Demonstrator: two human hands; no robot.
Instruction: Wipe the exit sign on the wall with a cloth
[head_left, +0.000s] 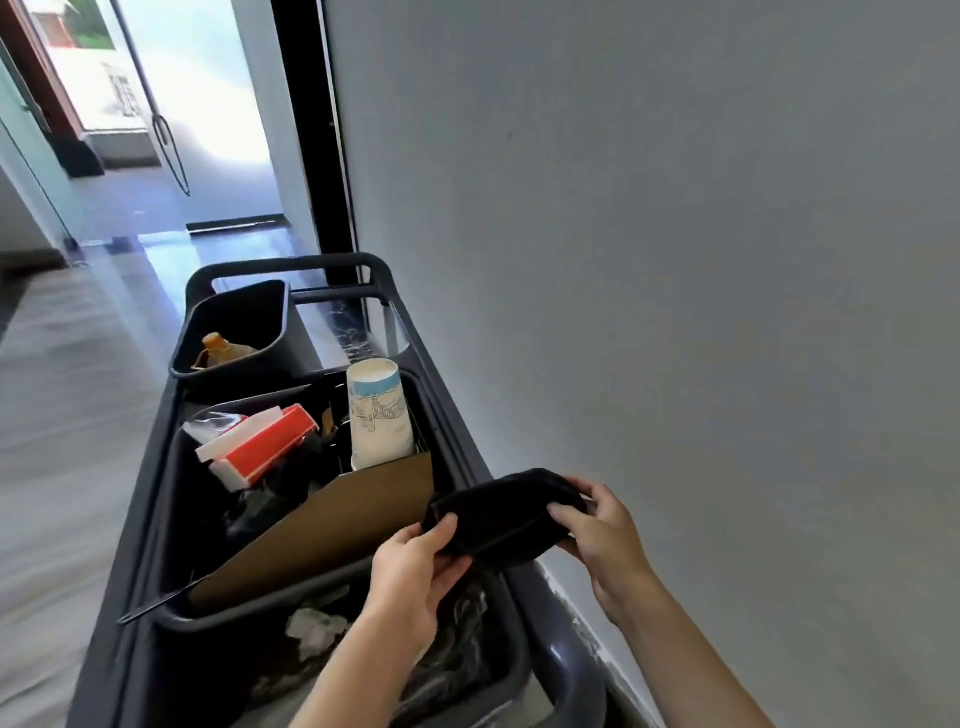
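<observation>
A dark folded cloth (506, 517) is held between both hands above the right edge of a dark cleaning cart (457, 441). My left hand (415, 577) grips its left end from below. My right hand (597, 525) pinches its right end, fingers curled over the top. The grey wall (675, 260) rises just to the right of the cart. No exit sign shows anywhere in view.
The cart's bins hold a stack of paper cups (376, 415), a red and white box (260, 447), a cardboard sheet (332, 530) and an orange-capped bottle (218, 345). A black door frame (322, 156) and a glass door (156, 104) lie ahead; open floor spreads left.
</observation>
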